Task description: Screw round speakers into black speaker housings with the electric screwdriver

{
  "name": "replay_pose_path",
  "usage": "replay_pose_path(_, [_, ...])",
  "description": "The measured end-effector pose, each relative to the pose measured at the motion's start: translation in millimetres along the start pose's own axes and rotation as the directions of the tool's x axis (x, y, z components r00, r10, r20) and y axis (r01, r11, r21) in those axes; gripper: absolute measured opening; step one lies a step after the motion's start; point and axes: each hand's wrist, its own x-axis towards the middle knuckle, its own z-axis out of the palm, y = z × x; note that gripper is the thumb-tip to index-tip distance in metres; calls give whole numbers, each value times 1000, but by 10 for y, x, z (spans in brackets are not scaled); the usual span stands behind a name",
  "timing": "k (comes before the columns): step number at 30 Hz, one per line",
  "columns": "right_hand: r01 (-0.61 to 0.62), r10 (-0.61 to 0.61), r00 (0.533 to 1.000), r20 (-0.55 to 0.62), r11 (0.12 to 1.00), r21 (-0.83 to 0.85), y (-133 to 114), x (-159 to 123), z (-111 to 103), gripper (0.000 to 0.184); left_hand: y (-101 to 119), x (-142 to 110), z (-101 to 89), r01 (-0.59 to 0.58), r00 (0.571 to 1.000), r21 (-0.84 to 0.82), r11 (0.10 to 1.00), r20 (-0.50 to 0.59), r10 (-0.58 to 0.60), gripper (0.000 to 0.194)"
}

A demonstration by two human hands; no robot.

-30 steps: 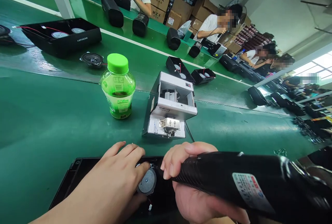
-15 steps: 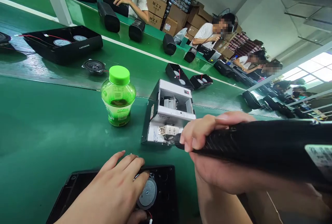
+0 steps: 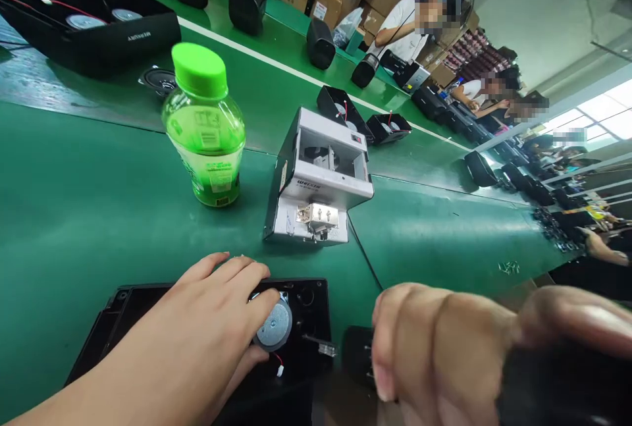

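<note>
My left hand (image 3: 212,320) reaches over a black speaker housing (image 3: 316,304) at the near edge, its fingers curled around a round speaker (image 3: 274,328) set inside. A short red wire with a white plug (image 3: 280,371) hangs from that speaker. My right hand (image 3: 434,340), blurred, is wrapped around a black electric screwdriver (image 3: 356,355). The driver lies nearly level, and its bit end (image 3: 326,349) is over the right part of the housing. Whether it touches anything I cannot tell. Behind both hands stands a white and black screw feeder (image 3: 336,186) with a metal outlet block.
A green-capped bottle (image 3: 205,130) stands left of the feeder. Farther off are an open housing with speakers (image 3: 99,31), a loose speaker (image 3: 157,78) and smaller housings (image 3: 343,110). Small screws (image 3: 508,268) lie at right. Co-workers (image 3: 405,24) sit across the line.
My right hand has brought the screwdriver from the feeder's outlet down toward the housing. My left hand stays on the speaker. The view has tilted lower.
</note>
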Motion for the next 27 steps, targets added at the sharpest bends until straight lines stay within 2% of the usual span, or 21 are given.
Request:
replay_pose_path(2, [85,-88,992,93,996,38,130,-127,-21,35,1,2,-9,-9,1000,10,1000,1,9,34])
replay_pose_path(4, [124,-130,985,111,990,64,286,-188,-3,38,7,6,-22,-4,1000,13,1000,20,4,30])
replay_pose_path(6, [134,-140,986,92,988,75,412,-220,38,39,17,9,-36,-4,999,21,1000,39,3,29])
replay_pose_path(9, [163,-163,987,-7,982,93,516,-252,108,41,29,11,-52,-10,998,40,999,55,8,30])
replay_pose_path(11, [170,-165,985,-53,979,110,550,-270,145,38,31,11,-59,-4,998,40,999,68,1,32])
replay_pose_path(15, [134,-128,990,-65,984,116,586,-290,195,28,30,13,-68,13,996,28,1000,85,-15,35])
replay_pose_path(19, [148,-135,984,-116,982,114,611,-272,257,42,35,25,-82,21,995,29,999,102,-24,33])
replay_pose_path(24, [120,-109,991,-79,982,145,615,-232,291,29,52,44,-103,13,993,32,999,113,-16,36])
replay_pose_path(27, [62,-70,997,44,986,156,523,-232,260,28,83,37,-115,1,996,41,999,89,-5,32])
